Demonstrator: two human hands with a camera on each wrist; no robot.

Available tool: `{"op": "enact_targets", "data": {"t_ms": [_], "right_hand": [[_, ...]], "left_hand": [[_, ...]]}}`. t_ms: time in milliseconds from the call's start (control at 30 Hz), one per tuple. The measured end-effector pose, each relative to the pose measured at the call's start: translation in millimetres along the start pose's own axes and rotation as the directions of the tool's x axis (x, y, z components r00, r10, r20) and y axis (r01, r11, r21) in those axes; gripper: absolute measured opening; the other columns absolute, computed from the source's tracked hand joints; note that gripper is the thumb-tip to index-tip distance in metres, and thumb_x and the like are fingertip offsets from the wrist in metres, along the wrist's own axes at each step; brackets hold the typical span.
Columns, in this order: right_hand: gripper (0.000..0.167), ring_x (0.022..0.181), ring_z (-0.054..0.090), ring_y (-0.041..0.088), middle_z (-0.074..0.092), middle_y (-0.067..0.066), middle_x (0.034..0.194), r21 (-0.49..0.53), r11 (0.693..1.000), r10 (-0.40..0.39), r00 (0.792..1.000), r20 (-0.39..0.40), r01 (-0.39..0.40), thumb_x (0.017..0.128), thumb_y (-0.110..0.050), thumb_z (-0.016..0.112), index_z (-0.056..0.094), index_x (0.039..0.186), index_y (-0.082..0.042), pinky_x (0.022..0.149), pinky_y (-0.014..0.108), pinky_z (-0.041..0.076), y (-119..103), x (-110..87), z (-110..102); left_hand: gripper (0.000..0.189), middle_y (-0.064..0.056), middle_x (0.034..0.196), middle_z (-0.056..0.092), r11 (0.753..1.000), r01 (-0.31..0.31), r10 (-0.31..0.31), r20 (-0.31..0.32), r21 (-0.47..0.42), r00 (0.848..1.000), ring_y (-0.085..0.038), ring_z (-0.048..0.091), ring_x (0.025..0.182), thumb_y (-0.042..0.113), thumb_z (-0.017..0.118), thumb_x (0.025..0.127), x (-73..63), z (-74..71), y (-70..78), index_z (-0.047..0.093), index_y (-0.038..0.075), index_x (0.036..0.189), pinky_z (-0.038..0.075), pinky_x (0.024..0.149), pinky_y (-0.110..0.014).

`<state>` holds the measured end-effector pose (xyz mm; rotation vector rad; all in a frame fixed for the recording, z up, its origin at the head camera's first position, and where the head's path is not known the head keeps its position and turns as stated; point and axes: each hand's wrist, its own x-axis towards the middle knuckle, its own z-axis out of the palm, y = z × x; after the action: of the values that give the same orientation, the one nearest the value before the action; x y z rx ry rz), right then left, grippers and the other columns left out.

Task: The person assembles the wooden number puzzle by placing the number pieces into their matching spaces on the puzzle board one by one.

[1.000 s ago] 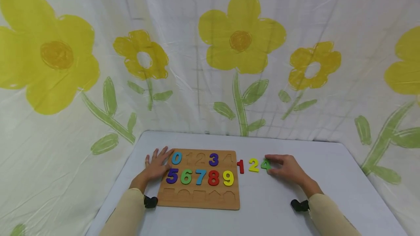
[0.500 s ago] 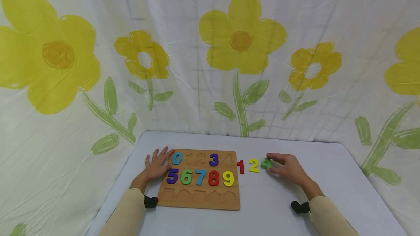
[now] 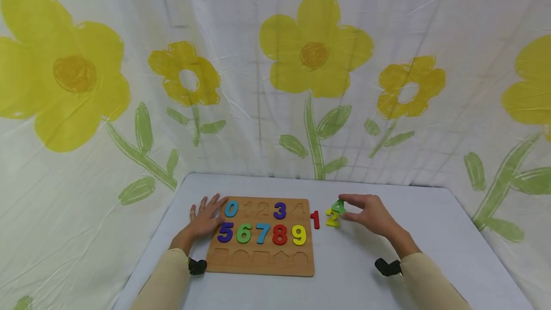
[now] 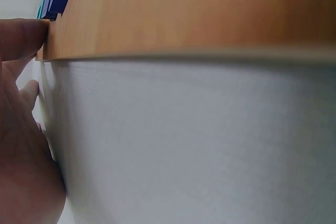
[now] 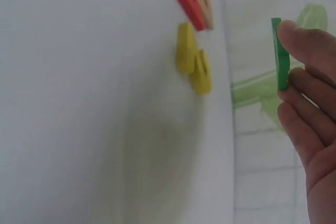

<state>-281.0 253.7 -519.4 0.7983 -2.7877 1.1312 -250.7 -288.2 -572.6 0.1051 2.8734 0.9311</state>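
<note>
Between thumb and fingers my right hand (image 3: 371, 213) pinches a green number 4 (image 3: 337, 206), which overlaps the yellow number 2 (image 3: 332, 219) in the head view. The right wrist view shows the green 4 (image 5: 281, 55) raised above the table. A red number 1 (image 3: 315, 219) lies just right of the wooden number puzzle board (image 3: 258, 267). My left hand (image 3: 205, 219) rests at the board's upper left edge, fingers spread and thumb on the edge near the purple 5 (image 3: 225, 232). In the board, the slots for 1, 2 and 4 show bare wood.
The board also holds the blue 0 (image 3: 231, 208), purple 3 (image 3: 280, 210), green 6 (image 3: 244, 233), blue 7 (image 3: 263, 233), red 8 (image 3: 280, 235) and yellow 9 (image 3: 299, 235). Shape slots line its lower row. Behind the white table (image 3: 361, 271) hangs a flowered curtain (image 3: 241, 133).
My right hand has lifted the green 4 from the table and carried it left, over the yellow 2. The left hand and the board have stayed put.
</note>
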Motion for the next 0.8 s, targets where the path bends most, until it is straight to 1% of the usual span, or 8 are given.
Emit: {"op": "enact_targets", "data": {"t_ms": [200,300,367,467,667,800], "right_hand": [[0.053,0.132,0.073,0.035,0.076,0.007,0.142,0.001,0.999,-0.044,0.999,0.008,0.044,0.09,-0.019,0.091,0.075,0.141,-0.014,0.107,0.054,0.058,-17.6,11.8,4.1],[0.053,0.131,0.073,0.036,0.076,0.009,0.141,-0.001,0.997,-0.077,0.997,0.013,0.077,0.091,-0.017,0.091,0.075,0.141,-0.012,0.106,0.055,0.059,-23.7,17.5,8.1],[0.054,0.131,0.073,0.036,0.076,0.008,0.141,0.01,0.997,-0.083,0.996,0.018,0.082,0.09,-0.016,0.091,0.075,0.141,-0.012,0.106,0.055,0.058,-27.5,21.5,11.2],[0.054,0.131,0.073,0.036,0.076,0.007,0.141,0.014,0.996,-0.083,0.996,0.029,0.083,0.09,-0.017,0.091,0.075,0.142,-0.013,0.107,0.054,0.058,-32.3,27.2,16.5],[0.054,0.133,0.072,0.037,0.075,0.006,0.143,0.03,0.997,-0.07,0.995,0.077,0.068,0.092,-0.021,0.09,0.074,0.143,-0.015,0.108,0.054,0.058,-38.2,36.6,29.4],[0.052,0.133,0.072,0.038,0.076,0.006,0.142,0.051,0.997,-0.065,0.994,0.089,0.061,0.093,-0.022,0.089,0.074,0.143,-0.015,0.109,0.055,0.058,-40.0,42.2,39.4]], "left_hand": [[0.073,-0.028,0.18,0.018,1.0,-0.002,0.002,-0.004,0.0,1.0,-0.059,-0.006,0.165,0.019,0.056,0.099,1.1,1.3,-2.5,0.038,0.007,0.169,-0.02,0.123,-0.079],[0.073,-0.028,0.18,0.018,1.0,-0.002,0.002,-0.003,0.002,1.0,-0.059,-0.006,0.165,0.018,0.056,0.099,0.7,0.8,-2.1,0.038,0.007,0.169,-0.019,0.123,-0.079],[0.073,-0.028,0.18,0.018,1.0,-0.004,0.004,-0.003,0.002,1.0,-0.06,-0.006,0.165,0.018,0.056,0.099,0.2,0.4,-1.4,0.038,0.007,0.169,-0.019,0.123,-0.079],[0.074,-0.028,0.18,0.018,1.0,-0.005,0.005,-0.007,-0.002,1.0,-0.06,-0.005,0.165,0.018,0.056,0.098,0.1,0.4,-1.1,0.039,0.006,0.169,-0.019,0.123,-0.079],[0.074,-0.028,0.18,0.018,1.0,-0.005,0.005,-0.01,-0.003,1.0,-0.06,-0.005,0.165,0.019,0.056,0.098,1.5,1.7,-2.8,0.038,0.006,0.169,-0.019,0.123,-0.079],[0.074,-0.026,0.181,0.018,1.0,-0.005,0.005,-0.002,-0.006,1.0,-0.058,-0.005,0.166,0.021,0.056,0.099,-1.1,-0.6,1.6,0.038,0.009,0.17,-0.019,0.124,-0.077]]}}
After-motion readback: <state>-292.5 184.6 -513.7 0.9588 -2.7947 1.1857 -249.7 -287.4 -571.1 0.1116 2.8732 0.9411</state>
